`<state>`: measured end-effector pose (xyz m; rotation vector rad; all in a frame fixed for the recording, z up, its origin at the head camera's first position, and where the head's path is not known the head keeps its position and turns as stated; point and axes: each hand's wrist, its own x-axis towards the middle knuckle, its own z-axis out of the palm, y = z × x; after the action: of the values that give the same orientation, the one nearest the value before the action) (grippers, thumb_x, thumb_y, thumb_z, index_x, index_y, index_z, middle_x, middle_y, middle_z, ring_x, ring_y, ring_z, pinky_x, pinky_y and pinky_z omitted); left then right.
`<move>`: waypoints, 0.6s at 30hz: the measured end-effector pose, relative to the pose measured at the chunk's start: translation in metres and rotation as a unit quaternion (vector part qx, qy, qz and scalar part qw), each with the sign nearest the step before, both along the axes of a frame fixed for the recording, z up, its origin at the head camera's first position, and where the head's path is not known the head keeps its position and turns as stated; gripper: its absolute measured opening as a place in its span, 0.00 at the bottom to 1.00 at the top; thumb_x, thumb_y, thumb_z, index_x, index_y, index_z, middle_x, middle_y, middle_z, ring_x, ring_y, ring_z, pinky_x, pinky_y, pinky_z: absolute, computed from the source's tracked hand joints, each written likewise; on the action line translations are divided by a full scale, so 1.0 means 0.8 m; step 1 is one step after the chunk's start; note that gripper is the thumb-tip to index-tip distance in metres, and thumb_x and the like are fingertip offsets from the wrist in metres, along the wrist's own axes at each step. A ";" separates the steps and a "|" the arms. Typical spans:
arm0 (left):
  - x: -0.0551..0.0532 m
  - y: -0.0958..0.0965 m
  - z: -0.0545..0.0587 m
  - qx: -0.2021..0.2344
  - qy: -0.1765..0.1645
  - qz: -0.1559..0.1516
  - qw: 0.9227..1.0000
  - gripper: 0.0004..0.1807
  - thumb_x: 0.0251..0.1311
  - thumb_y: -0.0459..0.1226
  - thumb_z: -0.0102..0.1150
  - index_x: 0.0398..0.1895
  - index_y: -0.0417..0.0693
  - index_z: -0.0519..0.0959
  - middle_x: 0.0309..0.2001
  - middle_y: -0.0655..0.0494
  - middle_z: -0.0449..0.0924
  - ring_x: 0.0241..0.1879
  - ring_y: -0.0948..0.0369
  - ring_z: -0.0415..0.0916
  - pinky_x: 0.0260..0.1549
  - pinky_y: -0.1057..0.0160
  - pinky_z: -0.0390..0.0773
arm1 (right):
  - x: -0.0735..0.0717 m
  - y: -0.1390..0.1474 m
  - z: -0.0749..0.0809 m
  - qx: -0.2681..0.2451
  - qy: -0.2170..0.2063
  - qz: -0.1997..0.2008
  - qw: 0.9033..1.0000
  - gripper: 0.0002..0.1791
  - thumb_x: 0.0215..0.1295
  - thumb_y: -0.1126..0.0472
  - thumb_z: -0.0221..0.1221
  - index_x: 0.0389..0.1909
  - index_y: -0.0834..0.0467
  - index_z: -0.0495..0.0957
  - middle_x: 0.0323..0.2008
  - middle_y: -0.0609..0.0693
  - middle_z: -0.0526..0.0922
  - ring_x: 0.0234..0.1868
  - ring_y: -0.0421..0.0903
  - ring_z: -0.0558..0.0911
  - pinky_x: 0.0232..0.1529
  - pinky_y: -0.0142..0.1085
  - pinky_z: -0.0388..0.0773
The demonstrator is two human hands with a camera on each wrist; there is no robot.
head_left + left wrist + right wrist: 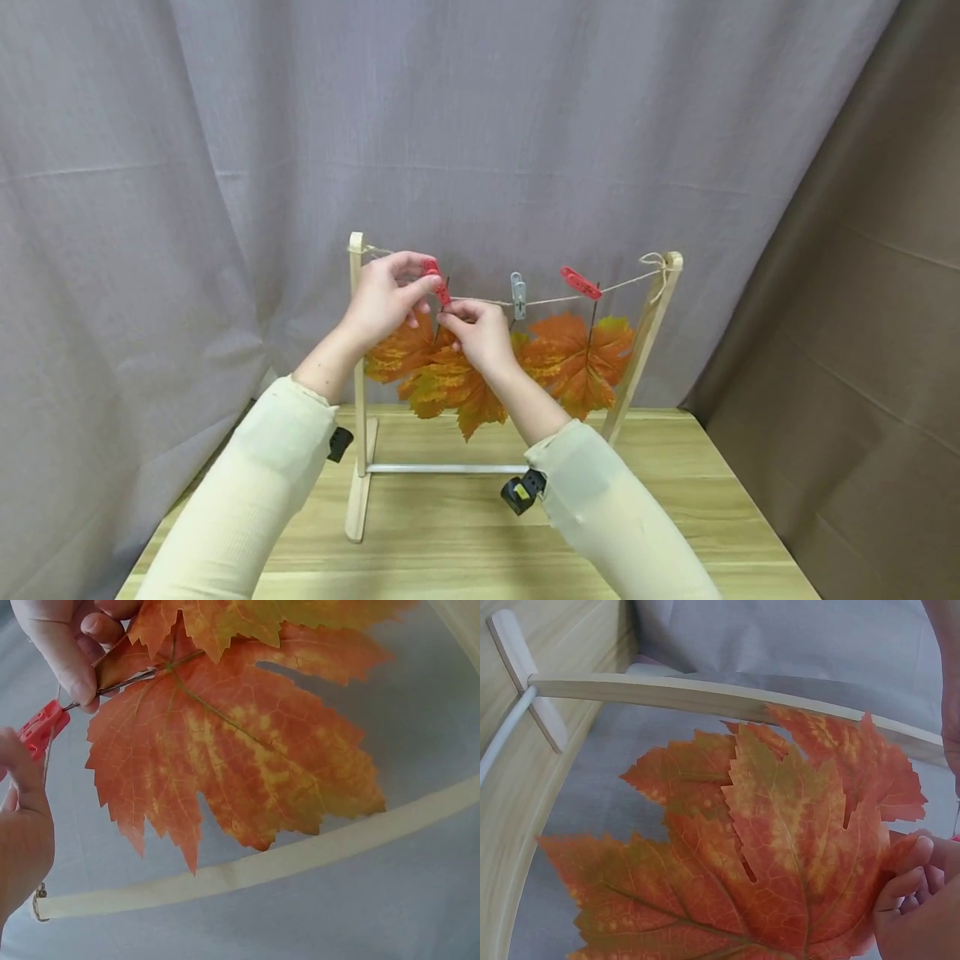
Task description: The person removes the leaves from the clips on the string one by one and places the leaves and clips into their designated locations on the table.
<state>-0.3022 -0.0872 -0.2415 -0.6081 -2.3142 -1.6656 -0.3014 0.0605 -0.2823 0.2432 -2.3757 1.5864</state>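
A red clothespin (pixel 444 293) is pinched between the thumb and fingers of my left hand (pixel 386 300), at the left part of a thin string (pixel 551 299). Just below it, my right hand (pixel 483 337) pinches the dark stem (pixel 127 681) of an orange-yellow artificial maple leaf (pixel 457 387). In the left wrist view the stem reaches up to the clothespin's end. Another leaf (pixel 393 350) hangs behind my left hand, partly hidden. Farther right, a grey clothespin (pixel 518 297) and a second red clothespin (pixel 581 283) sit on the string, with an orange leaf (pixel 585 358) below.
The string is tied between a left wooden post (pixel 359 375) and a right wooden post (pixel 648 342). A white crossbar (pixel 442 468) joins the stand low down, above the wood-grain table (pixel 442 542). Grey curtain (pixel 525 125) hangs close behind.
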 end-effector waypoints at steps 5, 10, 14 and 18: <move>0.001 -0.003 -0.002 0.012 0.021 0.013 1.000 0.15 0.61 0.36 0.58 0.50 0.39 0.76 0.41 0.43 0.82 0.13 0.66 0.71 0.11 0.69 0.71 | 0.002 -0.001 0.001 0.000 -0.002 0.000 1.000 0.08 0.57 0.64 0.63 0.34 0.67 0.83 0.31 0.58 0.84 0.12 0.35 0.70 0.18 0.24 0.71; 0.004 -0.009 0.002 0.034 0.026 0.015 0.999 0.15 0.61 0.36 0.58 0.50 0.40 0.76 0.41 0.45 0.80 0.12 0.68 0.69 0.11 0.70 0.71 | 0.002 -0.002 -0.002 0.002 -0.006 0.003 1.000 0.08 0.58 0.64 0.63 0.34 0.66 0.83 0.30 0.57 0.84 0.12 0.35 0.71 0.18 0.25 0.71; 0.007 -0.016 0.004 0.046 0.038 0.022 0.998 0.15 0.61 0.36 0.58 0.50 0.40 0.76 0.41 0.45 0.80 0.11 0.70 0.69 0.11 0.69 0.72 | 0.003 -0.004 -0.006 0.009 -0.007 0.010 1.000 0.08 0.58 0.63 0.63 0.35 0.65 0.83 0.31 0.58 0.84 0.13 0.35 0.71 0.19 0.25 0.71; 0.011 -0.024 0.004 0.053 0.037 0.030 0.997 0.15 0.60 0.37 0.59 0.49 0.41 0.77 0.42 0.45 0.80 0.11 0.70 0.69 0.11 0.70 0.72 | 0.005 -0.008 -0.010 0.012 -0.005 0.022 1.000 0.08 0.59 0.64 0.62 0.36 0.65 0.83 0.32 0.59 0.85 0.13 0.35 0.72 0.20 0.26 0.75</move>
<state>-0.2931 -0.1066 -0.2381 -0.5623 -2.1561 -1.6968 -0.2971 0.0542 -0.2901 0.2955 -2.4140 1.5837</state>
